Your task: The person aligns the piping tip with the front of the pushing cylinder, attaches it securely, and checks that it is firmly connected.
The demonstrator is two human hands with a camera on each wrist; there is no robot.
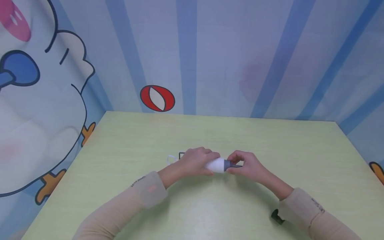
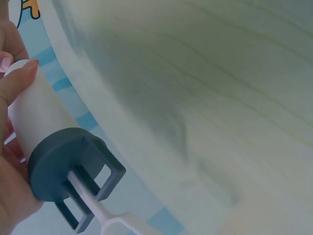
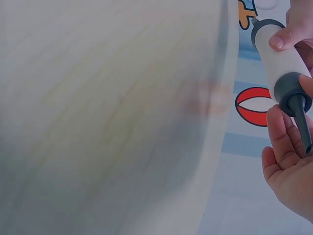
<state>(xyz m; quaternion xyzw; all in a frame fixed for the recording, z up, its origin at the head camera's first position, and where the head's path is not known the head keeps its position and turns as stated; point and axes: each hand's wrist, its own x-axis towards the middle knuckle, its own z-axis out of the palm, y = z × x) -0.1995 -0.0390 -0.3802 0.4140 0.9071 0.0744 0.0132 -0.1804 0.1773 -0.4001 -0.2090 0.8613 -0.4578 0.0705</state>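
My left hand [image 1: 196, 162] grips the white barrel of an icing syringe [image 1: 216, 165], which lies sideways above the table. In the left wrist view, a dark grey end cap [image 2: 46, 171] with two square finger loops closes one end of the barrel. A white plunger rod [image 2: 95, 203] with a ring sticks out through it. At the other end, my right hand [image 1: 249, 166] pinches the grey nozzle cap [image 1: 227, 165] with thumb and fingers. The long thin nozzle [image 3: 301, 125] points out past the fingers in the right wrist view.
The pale yellow-green table [image 1: 300, 150] reaches back to a blue striped wall [image 1: 225, 50] with cartoon prints. A small black part [image 1: 277, 216] shows beside the right sleeve's cuff.
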